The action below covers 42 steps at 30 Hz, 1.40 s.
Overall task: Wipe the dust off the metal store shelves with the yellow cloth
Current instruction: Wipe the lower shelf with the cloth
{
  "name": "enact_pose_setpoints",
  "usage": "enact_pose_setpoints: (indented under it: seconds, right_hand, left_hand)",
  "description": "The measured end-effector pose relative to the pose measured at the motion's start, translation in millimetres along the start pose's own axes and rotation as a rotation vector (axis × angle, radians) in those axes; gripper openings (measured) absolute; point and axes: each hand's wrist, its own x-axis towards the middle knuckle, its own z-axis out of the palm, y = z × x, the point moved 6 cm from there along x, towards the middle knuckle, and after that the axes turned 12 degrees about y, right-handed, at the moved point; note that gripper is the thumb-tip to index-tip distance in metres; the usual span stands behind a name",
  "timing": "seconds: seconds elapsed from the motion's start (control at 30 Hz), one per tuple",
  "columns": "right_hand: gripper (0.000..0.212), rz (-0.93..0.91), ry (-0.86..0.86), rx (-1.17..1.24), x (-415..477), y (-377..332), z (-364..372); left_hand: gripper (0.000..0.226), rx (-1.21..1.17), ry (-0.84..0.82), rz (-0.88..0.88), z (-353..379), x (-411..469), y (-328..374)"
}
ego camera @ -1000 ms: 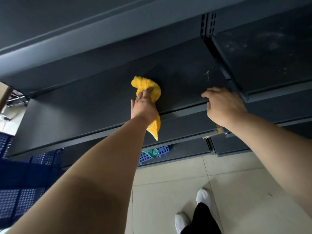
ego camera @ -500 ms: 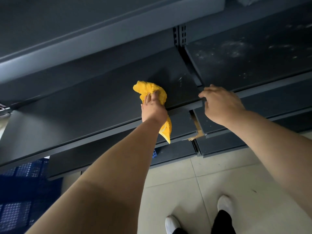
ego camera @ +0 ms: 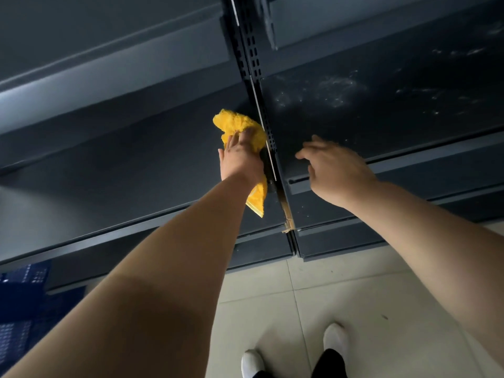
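Shop aisle: tiered dark grey metal gondola shelves (ego camera: pixel 136 165) w/ slotted perforated upright post (ego camera: pixel 252 50), pale square-tiled floor (ego camera: pixel 341 290), blue perforated plastic crates (ego camera: pixel 21 309) stacked at left.

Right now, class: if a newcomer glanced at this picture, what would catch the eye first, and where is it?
The bright yellow cloth stands out, pressed under the left hand on the dark shelf, right beside the slotted upright post. To its right, pale dust smudges speckle the neighbouring shelf, above the open right hand.
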Motion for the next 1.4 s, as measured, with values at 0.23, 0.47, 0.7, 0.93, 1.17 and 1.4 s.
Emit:
enact_pose_setpoints:
  seconds: [0.23,0.47,0.7,0.93,1.17,1.4]
  right_hand:
    - [0.050,-0.017,-0.063,0.039,26,-6,13]
    - [0.047,0.010,-0.066,0.002,52,-7,22]
    - [0.045,0.003,-0.035,-0.008,54,-4,26]
    - [0.046,0.035,-0.124,-0.020,48,-9,33]
    - [0.056,0.070,-0.105,-0.085,25,-21,29]
    - [0.052,-0.039,-0.077,-0.115,-8,-34,15]
  left_hand:
    - [0.075,0.048,0.053,0.014,4,39,-6]
    - [0.060,0.057,0.076,0.009,8,85,-15]
    - [0.052,0.090,0.068,0.064,13,134,-16]
    - [0.059,0.135,0.040,0.019,10,123,-15]
    - [0.061,0.154,0.041,0.015,10,55,-11]
    - [0.058,0.169,0.034,0.060,-7,-14,-26]
